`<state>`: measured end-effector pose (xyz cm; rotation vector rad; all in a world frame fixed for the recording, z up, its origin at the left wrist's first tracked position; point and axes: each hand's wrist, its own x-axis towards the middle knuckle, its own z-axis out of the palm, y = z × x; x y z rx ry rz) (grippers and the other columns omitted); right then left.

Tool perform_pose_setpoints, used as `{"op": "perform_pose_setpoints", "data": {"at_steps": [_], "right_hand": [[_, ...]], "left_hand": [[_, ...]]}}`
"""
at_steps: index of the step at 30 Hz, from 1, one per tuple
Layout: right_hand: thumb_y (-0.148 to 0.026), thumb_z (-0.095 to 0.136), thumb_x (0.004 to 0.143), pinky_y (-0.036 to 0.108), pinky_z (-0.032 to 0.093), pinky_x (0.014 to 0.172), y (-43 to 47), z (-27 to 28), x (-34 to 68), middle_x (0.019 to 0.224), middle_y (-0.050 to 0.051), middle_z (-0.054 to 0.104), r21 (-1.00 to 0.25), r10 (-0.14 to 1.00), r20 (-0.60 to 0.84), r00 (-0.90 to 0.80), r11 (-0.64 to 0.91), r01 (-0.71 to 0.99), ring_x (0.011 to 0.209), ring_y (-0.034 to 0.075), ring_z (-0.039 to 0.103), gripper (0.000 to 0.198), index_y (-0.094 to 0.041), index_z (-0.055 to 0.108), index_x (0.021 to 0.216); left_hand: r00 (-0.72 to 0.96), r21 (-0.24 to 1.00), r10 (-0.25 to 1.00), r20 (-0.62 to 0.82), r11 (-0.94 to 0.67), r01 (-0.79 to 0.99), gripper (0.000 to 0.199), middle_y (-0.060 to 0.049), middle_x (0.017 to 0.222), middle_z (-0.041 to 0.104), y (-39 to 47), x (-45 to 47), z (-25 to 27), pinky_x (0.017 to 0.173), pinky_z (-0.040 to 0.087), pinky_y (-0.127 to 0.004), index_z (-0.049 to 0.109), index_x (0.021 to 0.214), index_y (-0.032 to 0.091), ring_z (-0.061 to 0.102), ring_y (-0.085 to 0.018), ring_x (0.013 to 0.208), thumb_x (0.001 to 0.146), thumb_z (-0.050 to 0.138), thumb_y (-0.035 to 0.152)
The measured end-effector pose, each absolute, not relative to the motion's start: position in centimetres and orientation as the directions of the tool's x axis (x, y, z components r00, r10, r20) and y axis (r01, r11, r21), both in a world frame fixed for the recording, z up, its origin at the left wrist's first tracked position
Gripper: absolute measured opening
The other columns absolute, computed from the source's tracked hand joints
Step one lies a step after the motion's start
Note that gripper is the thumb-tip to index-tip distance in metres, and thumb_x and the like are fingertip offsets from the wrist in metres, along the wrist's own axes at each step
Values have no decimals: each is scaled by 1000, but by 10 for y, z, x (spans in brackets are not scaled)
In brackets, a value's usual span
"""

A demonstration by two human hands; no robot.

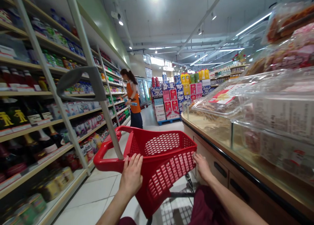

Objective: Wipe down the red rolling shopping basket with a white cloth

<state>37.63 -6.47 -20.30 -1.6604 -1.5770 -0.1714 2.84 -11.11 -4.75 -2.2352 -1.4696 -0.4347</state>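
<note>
A red plastic shopping cart (159,159) with perforated sides stands turned sideways in front of me. Its long grey handle (98,87) rises on the left. My left hand (132,174) rests over the cart's near rim close to the handle's base, fingers bent over the edge. At the basket's right end, my right hand (201,166) curls its fingers around the corner; the fingertips are partly hidden. The visible part of the basket's inside shows only red walls, and its bottom is hidden behind the near side.
Shelves (56,120) of bottles and cans line the left. A display counter (208,130) with clear food packages (225,94) runs close on the right. Ahead, a person in an orange vest (133,97) stands by the shelves, near stacked boxes (170,103) on a blue pallet.
</note>
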Motion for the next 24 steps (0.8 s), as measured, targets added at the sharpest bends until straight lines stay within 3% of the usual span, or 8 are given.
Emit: {"op": "perform_pose_setpoints", "data": {"at_steps": [2,8,13,15,19,24], "right_hand": [[-3,34,66,47,37,91,-66,-209,379,108,8,61,-469,779,591,211,118,875,108,23,50,48,-21,64,100],[-12,36,76,42,26,102,-54,-183,377,127,5,46,-471,624,742,246,223,853,122,20,33,46,-20,51,118],[-6,31,72,43,33,98,-61,-209,368,119,6,54,-509,730,638,244,164,845,115,19,44,48,-19,57,111],[-6,32,73,43,33,98,-68,-209,357,120,7,52,-474,718,671,187,220,853,116,20,43,48,-19,55,113],[-7,35,77,44,28,102,-75,-183,322,131,4,41,-337,568,822,42,426,840,123,18,32,51,-23,43,124],[2,29,74,42,35,98,-78,-180,281,125,4,48,-251,539,838,-87,522,815,119,16,38,57,-26,45,122]], "left_hand": [[394,-178,785,479,-352,919,59,-6,127,47,-111,28,-48,106,12,-42,45,120,14,33,-21,122,60,42,14],[382,-199,781,494,-327,924,57,-7,125,49,-110,30,-47,106,12,-41,47,118,13,34,-22,120,62,44,18],[385,-190,794,470,-335,923,58,-5,128,46,-110,30,-48,106,11,-41,45,119,15,33,-21,122,62,45,19],[376,-178,798,471,-332,926,58,-5,128,46,-110,30,-49,106,10,-41,45,120,14,32,-21,122,62,45,20],[368,-169,796,480,-328,929,59,-6,128,46,-110,30,-51,107,8,-41,45,120,14,32,-21,122,62,44,20],[389,-176,796,464,-347,921,59,-5,129,45,-109,28,-53,107,9,-41,43,121,15,30,-21,123,62,44,20]]}}
